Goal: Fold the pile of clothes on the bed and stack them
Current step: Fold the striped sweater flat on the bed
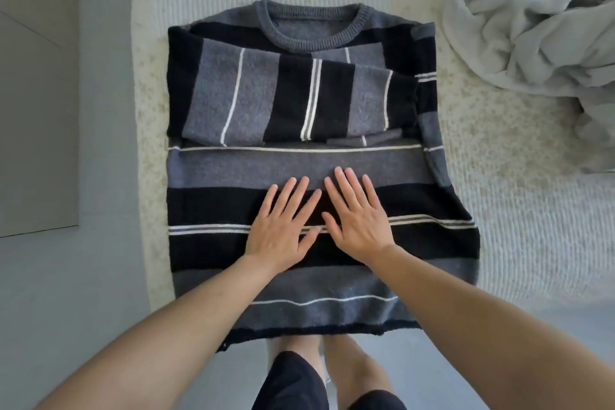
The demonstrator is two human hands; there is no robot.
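A striped sweater lies flat on the bed, spread on the pale ribbed bedcover, its round grey collar at the far end from the person and its dark hem at the near end, where the hem hangs just over the bed's edge; the sweater carries broad black and grey bands with thin white lines; both sleeves are folded in across the chest, just below the collar, one lying on top of the other, so the upper sleeve's stripes run at right angles to those of the body; the sides of the sweater are tucked in, giving it a roughly rectangular outline

The left hand rests palm down on the lower half of the sweater, fingers straight and slightly spread, gripping nothing; the right hand lies flat just beside it, also on the sweater, fingers straight and holding nothing; the two hands sit near the middle of the sweater's width, thumbs close together, over a black band and the double white line that crosses it; both bare forearms reach in over the hem

To the right of the sweater and towards its collar end, well apart from it, a crumpled heap of pale grey-blue cloth sits on the bed; to the left of the sweater, past the bed's edge, lies a grey floor; beneath the hem the person's legs and dark shorts show
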